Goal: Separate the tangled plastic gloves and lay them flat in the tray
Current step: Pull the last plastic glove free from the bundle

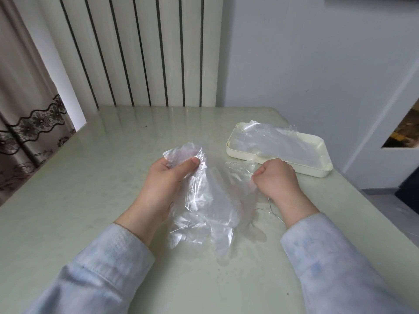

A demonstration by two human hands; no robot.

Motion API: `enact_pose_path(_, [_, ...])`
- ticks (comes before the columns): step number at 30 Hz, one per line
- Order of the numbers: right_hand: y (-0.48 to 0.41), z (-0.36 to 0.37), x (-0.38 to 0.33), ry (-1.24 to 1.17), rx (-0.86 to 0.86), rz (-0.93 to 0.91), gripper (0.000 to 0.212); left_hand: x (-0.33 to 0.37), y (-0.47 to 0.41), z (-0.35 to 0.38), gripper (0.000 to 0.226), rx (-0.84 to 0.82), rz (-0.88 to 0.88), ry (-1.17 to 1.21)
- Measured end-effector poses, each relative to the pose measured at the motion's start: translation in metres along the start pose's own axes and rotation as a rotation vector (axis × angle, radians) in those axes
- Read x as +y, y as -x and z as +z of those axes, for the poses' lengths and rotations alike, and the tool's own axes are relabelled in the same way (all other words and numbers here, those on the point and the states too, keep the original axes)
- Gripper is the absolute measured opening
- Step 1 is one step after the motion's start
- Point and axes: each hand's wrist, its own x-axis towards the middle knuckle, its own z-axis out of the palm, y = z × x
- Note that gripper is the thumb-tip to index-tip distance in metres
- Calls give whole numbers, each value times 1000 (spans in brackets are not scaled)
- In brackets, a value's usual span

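Both hands gripped clear plastic: the left hand [169,175] pinched a cuff, the right hand [275,177] clenched another edge of the tangled gloves [204,214] on the table [90,177]. Thin, clingy film probably separates best pulled gently from the cuffs. One glove [278,141] lay in the tray [322,172].

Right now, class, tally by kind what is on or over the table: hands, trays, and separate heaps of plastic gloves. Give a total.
Hands: 2 (left hand, right hand)
Trays: 1 (tray)
Glove heaps: 2 (held bunch, gloves in the tray); single gloves cannot be counted
Total: 5
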Motion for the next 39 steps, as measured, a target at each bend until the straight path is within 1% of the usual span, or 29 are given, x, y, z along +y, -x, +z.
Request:
enact_pose_path(3, [2,-3,-2,-117,28,-38,14,1,1,1,5,3,2,13])
enact_pose_path(6, [4,-7,-7,-308,63,-72,14,1,1,1,6,11,1,19])
enact_pose_path(8, [5,-9,-9,-423,62,-80,18,1,1,1,7,12,1,19])
enact_pose_path(10, [5,-9,-9,-488,52,-82,23,0,0,1,7,14,-1,23])
enact_pose_path(13, [7,-12,-10,-630,44,-88,23,-1,0,1,9,12,-5,16])
enact_pose_path(19, [15,-20,-24,-1147,-66,-190,30,-1,-2,1,11,18,3,10])
enact_pose_path(21, [18,-28,-30,-1352,-143,-238,31,0,-1,2,10,20,3,15])
enact_pose_path(23, [25,-39,-37,-1482,-219,-294,32,0,-1,2,10,29,9,15])
enact_pose_path(25, [36,-52,-46,-1488,-266,-383,32,0,0,2,7,20,15,15])
enact_pose_path(27, [48,-66,-56,-1441,-308,-500,33,1,0,2,5,8,14,11])
enact_pose_path(30, [65,-83,-67,-1395,-386,-638,33,1,-1,1,11,7,20,-18])
enact_pose_path(32, [74,-95,-72,-1432,-451,-697,31,0,-2,-2,26,4,29,-43])
enact_pose_path(34, [80,-104,-74,-1497,-505,-729,30,1,-1,0,45,-19,31,-70])
enact_pose_path(35, [81,-108,-74,-1529,-529,-736,30,1,-2,0,51,-18,29,-71])
enact_pose_path(37, [80,-109,-74,-1568,-567,-720,31,1,-4,-1,50,-17,24,-92])
enact_pose_path(39, [78,-107,-73,-1555,-568,-676,30,2,-7,-2,42,-30,28,-101])
